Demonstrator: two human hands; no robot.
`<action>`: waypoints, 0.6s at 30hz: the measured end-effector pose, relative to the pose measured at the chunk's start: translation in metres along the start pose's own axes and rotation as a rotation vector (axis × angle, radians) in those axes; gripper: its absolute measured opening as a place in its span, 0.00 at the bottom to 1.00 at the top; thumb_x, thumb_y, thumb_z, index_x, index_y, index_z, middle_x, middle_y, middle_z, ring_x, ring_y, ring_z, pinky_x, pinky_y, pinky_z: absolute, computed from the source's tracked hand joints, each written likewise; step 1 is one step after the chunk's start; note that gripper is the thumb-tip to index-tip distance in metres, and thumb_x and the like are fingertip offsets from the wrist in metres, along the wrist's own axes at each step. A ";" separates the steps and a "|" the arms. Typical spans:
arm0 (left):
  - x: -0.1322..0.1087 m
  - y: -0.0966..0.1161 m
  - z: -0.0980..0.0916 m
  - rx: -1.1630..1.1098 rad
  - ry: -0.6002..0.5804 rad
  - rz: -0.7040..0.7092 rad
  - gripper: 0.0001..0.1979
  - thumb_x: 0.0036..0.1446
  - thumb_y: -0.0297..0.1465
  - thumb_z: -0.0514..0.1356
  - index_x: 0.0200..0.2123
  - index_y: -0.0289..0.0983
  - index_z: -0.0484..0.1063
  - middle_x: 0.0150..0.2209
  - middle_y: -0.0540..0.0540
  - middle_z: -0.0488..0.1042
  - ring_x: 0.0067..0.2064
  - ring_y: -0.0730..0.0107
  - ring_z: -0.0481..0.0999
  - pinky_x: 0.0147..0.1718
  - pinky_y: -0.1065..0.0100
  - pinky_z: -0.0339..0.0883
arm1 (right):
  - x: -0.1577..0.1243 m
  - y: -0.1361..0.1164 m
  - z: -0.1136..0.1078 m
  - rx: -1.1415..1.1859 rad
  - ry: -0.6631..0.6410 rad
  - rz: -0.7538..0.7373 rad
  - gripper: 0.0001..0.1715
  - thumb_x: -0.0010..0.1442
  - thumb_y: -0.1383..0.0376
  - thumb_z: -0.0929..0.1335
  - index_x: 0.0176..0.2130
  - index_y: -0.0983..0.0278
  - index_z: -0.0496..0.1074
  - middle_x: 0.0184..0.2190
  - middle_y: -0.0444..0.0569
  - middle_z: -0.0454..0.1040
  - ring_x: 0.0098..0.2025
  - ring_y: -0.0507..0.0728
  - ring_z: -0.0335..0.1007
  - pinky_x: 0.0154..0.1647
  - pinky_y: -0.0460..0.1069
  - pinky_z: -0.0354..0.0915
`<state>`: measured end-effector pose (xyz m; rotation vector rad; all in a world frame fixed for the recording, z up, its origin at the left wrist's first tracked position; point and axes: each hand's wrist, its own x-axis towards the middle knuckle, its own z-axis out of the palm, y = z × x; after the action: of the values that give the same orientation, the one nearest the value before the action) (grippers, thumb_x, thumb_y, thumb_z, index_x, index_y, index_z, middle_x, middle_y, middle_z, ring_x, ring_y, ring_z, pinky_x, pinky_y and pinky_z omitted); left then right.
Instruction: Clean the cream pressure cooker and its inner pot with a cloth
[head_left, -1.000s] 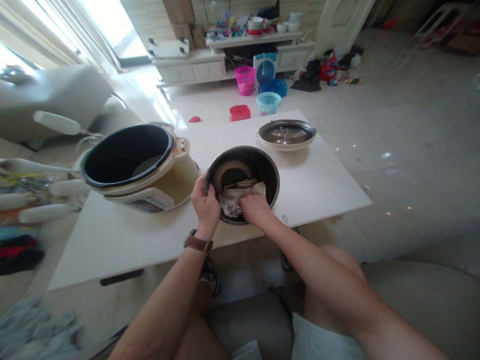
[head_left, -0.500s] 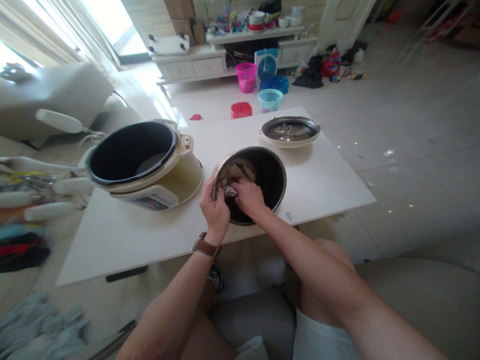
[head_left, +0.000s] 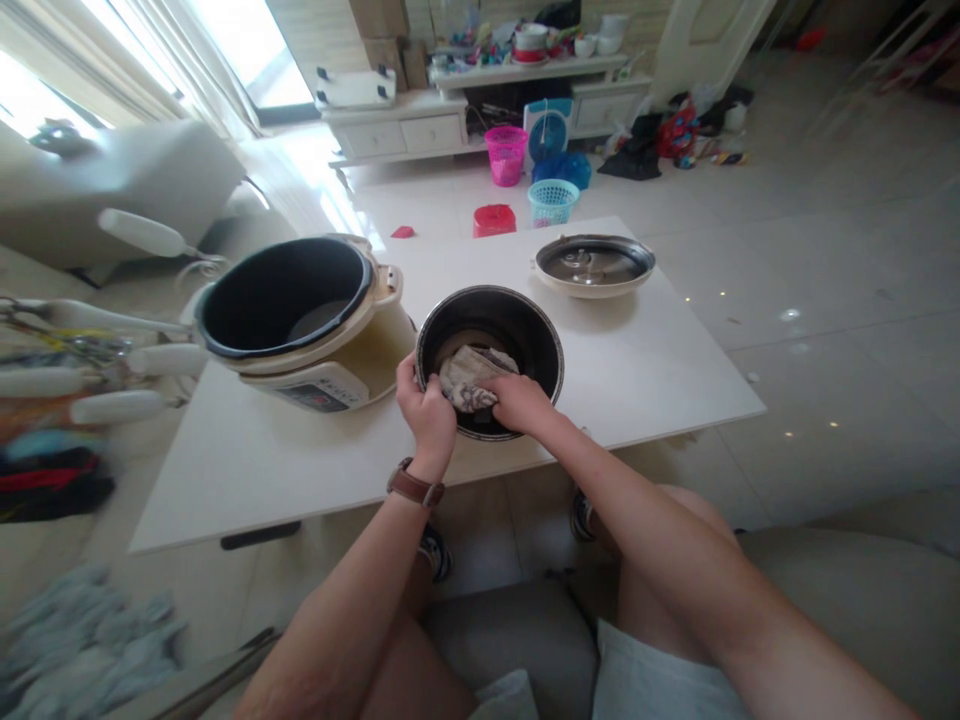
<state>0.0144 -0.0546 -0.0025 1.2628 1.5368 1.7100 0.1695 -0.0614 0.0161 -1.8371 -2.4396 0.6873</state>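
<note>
A dark inner pot (head_left: 525,330) stands on the white table (head_left: 645,370) near its front edge. My left hand (head_left: 426,410) is closed on the pot's near left rim. Inside the pot, my right hand (head_left: 519,402) presses a crumpled grey-white cloth (head_left: 466,376) against the near wall, fingers closed on it. To the left, the cream rice cooker body (head_left: 300,330) lies open with its dark cavity showing. Its round lid (head_left: 594,264) rests upside down at the table's far right.
Behind the table on the tiled floor are a red box (head_left: 494,219), a teal basket (head_left: 553,201) and a pink basket (head_left: 506,154). A white cabinet (head_left: 420,130) lines the back wall. A grey sofa (head_left: 120,190) and cluttered items sit at the left.
The pot has settled flatter on the table after being tipped. My right hand has shifted the cloth from the left wall to the near side; more of the cloth shows.
</note>
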 end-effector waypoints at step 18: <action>0.003 -0.018 -0.003 -0.003 -0.069 -0.105 0.22 0.47 0.17 0.55 0.45 0.40 0.70 0.42 0.48 0.74 0.47 0.63 0.73 0.53 0.63 0.66 | 0.002 0.012 -0.009 0.139 0.082 0.125 0.27 0.58 0.68 0.67 0.54 0.52 0.82 0.52 0.52 0.84 0.54 0.68 0.81 0.53 0.55 0.72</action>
<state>0.0066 -0.0499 -0.0181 1.2050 1.5319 1.5869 0.1821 -0.0540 0.0199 -1.9347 -2.1840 0.7512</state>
